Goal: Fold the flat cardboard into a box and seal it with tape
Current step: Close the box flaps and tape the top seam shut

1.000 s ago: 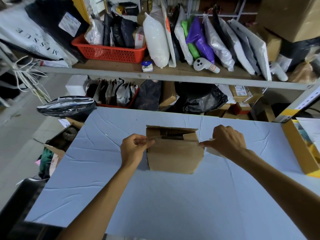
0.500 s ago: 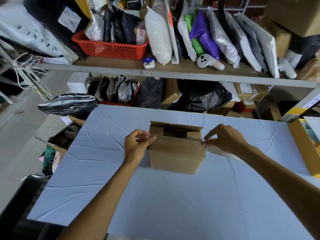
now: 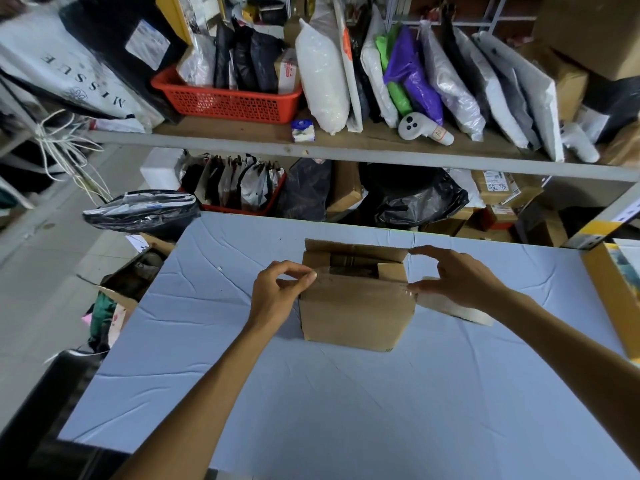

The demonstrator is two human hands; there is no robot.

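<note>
A small brown cardboard box point(image 3: 356, 313) stands upright on the pale blue table point(image 3: 311, 410), its top flaps partly folded in and a dark gap still showing. A strip of clear tape point(image 3: 360, 277) runs across the box's front top edge. My left hand point(image 3: 277, 292) pinches the tape's end at the box's top left corner. My right hand point(image 3: 460, 275) is at the top right corner, curled over the whitish tape roll point(image 3: 457, 308), thumb on the tape and index finger reaching over the right flap.
A yellow-edged box point(image 3: 606, 296) sits at the table's right edge. An open carton point(image 3: 135, 271) and a black bag point(image 3: 142, 213) lie off the left side. A crowded shelf point(image 3: 346, 150) of parcels runs behind the table.
The tape strip has been drawn along the box's front top edge. My right hand's fingers have spread, the index now reaching over the right flap. My left hand stays pinched at the left corner.
</note>
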